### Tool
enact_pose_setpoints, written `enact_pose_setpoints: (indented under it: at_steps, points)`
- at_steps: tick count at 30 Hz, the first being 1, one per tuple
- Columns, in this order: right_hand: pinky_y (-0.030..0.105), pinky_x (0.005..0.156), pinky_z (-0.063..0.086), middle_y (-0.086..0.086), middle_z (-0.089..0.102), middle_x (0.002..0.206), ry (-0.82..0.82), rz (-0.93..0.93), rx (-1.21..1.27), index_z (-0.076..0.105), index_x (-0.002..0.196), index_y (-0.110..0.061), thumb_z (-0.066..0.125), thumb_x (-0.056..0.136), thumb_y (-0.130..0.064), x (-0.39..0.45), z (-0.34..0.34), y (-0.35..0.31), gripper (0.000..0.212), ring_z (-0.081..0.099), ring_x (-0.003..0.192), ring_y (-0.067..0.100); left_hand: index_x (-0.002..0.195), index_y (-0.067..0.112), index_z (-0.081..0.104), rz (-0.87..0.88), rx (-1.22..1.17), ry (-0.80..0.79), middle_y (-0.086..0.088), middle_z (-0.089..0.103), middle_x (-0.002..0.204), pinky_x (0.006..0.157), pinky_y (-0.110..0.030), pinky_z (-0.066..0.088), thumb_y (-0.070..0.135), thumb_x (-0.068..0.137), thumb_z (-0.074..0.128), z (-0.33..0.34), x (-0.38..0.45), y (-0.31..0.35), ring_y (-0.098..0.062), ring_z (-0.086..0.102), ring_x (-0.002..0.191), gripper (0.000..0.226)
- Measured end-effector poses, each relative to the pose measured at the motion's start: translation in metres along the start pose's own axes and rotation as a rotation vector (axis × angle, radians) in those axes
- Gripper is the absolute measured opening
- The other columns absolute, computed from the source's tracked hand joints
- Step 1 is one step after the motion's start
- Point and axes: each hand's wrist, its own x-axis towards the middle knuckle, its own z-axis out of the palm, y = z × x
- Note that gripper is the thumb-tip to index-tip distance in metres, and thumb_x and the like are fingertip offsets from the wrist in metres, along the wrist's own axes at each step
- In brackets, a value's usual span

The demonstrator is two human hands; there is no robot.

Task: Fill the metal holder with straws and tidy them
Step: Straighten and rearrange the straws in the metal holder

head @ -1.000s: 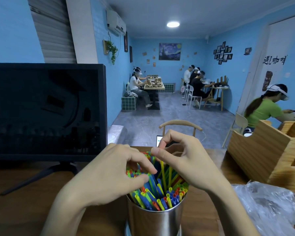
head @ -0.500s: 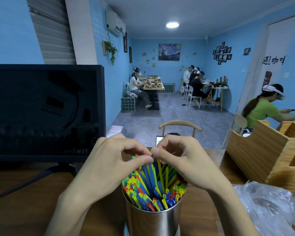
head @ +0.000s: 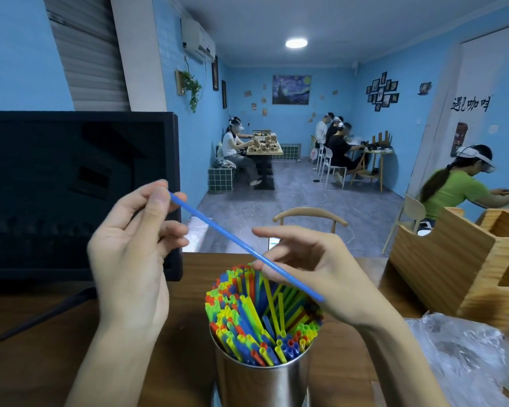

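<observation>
metal holder (head: 263,380) near edge of worktop (head: 41,362), packed with straws (head: 259,315) | blue straw (head: 232,239) lifted slantwise above them, likely for re-seating | left hand (head: 130,245) grip pinches its top end | right hand (head: 312,268) fingers loose, steadying low end

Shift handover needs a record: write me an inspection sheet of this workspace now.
Surface: brown wooden table.
Job's things: metal holder packed with coloured straws; one blue straw lifted out, slanting above them.
Clutter: crinkled clear plastic bag, wooden organizer.
Hands: left hand pinches the blue straw's upper end; right hand touches its lower part, fingers relaxed.
Cables: nothing seen.
Surroundings: dark monitor, chair back, people seated at far tables.
</observation>
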Motion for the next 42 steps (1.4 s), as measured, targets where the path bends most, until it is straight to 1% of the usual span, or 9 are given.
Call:
enact_pose_setpoints:
  at_steps: [3,7,12,17,22,27,30,38,42]
  points:
    - [0.025,0.07,0.057,0.013,0.078,0.088,0.102,-0.092,0.185,0.079,0.111,-0.021,0.078,0.079,-0.011,-0.001,-0.002,-0.008,0.033,0.075,0.08,0.022,0.1,0.014,0.07,-0.032,0.094,-0.035,-0.002,0.076,0.083,0.052,-0.017,0.052,0.031,0.082,0.068,0.003,-0.002,-0.006,-0.007,0.063,0.056,0.024]
    - [0.024,0.057,0.052,0.011,0.075,0.079,0.253,-0.119,0.348,0.083,0.09,-0.023,0.079,0.074,-0.025,-0.002,-0.007,-0.009,0.017,0.071,0.066,0.022,0.097,0.012,0.073,-0.188,0.238,-0.168,-0.002,0.078,0.084,0.051,-0.017,0.054,0.03,0.078,0.07,0.0,0.0,-0.009,-0.01,0.07,0.065,0.026]
    - [0.025,0.066,0.049,0.004,0.064,0.084,0.381,-0.122,0.21,0.079,0.093,-0.022,0.074,0.08,-0.059,0.0,-0.018,0.001,0.039,0.057,0.069,0.017,0.077,0.025,0.08,-0.237,0.731,-0.578,0.002,0.078,0.08,0.069,-0.028,0.057,0.035,0.079,0.077,-0.013,0.008,-0.011,-0.012,0.074,0.076,0.011]
    - [0.027,0.067,0.054,0.003,0.068,0.081,0.311,-0.095,0.065,0.071,0.116,-0.021,0.063,0.093,-0.025,0.0,-0.014,-0.005,0.025,0.064,0.072,0.014,0.085,0.046,0.078,-0.183,0.922,-0.718,0.018,0.073,0.079,0.07,-0.028,0.057,0.039,0.077,0.083,-0.013,0.005,-0.018,-0.004,0.068,0.076,0.012]
    - [0.044,0.074,0.057,-0.001,0.068,0.093,0.095,-0.038,-0.229,0.037,0.148,-0.052,0.073,0.093,-0.013,-0.001,-0.006,0.002,0.077,0.066,0.072,0.031,0.084,0.04,0.08,-0.086,0.992,-0.645,0.022,0.07,0.074,0.064,-0.014,0.05,0.027,0.077,0.086,-0.01,0.002,-0.026,0.003,0.063,0.066,0.016]
    - [0.039,0.075,0.056,-0.011,0.07,0.087,0.07,-0.008,-0.457,0.075,0.103,-0.031,0.071,0.094,-0.039,0.001,-0.002,0.008,0.013,0.07,0.081,0.014,0.083,0.041,0.08,0.021,1.066,-0.639,0.025,0.065,0.08,0.062,-0.012,0.045,0.035,0.075,0.086,-0.011,0.002,-0.03,-0.001,0.062,0.075,0.012]
    - [0.04,0.076,0.053,-0.008,0.069,0.081,0.073,0.007,-0.519,0.078,0.08,-0.022,0.061,0.095,-0.055,0.001,-0.002,0.012,0.04,0.067,0.082,0.015,0.082,0.041,0.08,0.087,1.099,-0.658,0.019,0.066,0.081,0.064,-0.013,0.045,0.036,0.076,0.085,-0.013,0.002,-0.03,0.0,0.062,0.08,0.009]
    - [0.037,0.077,0.052,-0.007,0.068,0.083,0.102,0.017,-0.465,0.077,0.081,-0.024,0.063,0.096,-0.046,0.004,-0.001,0.017,0.03,0.066,0.083,0.015,0.079,0.038,0.078,0.16,0.966,-0.585,0.027,0.07,0.076,0.066,-0.011,0.05,0.029,0.082,0.079,-0.006,-0.002,-0.023,0.005,0.067,0.078,0.01]
    - [0.021,0.076,0.051,-0.017,0.071,0.092,0.134,0.017,-0.454,0.078,0.098,-0.032,0.068,0.095,-0.035,0.004,-0.002,0.017,0.011,0.068,0.087,0.01,0.088,0.041,0.08,0.072,0.942,-0.704,0.027,0.073,0.081,0.071,-0.016,0.055,0.025,0.089,0.074,-0.008,0.0,-0.019,0.006,0.069,0.08,0.016]
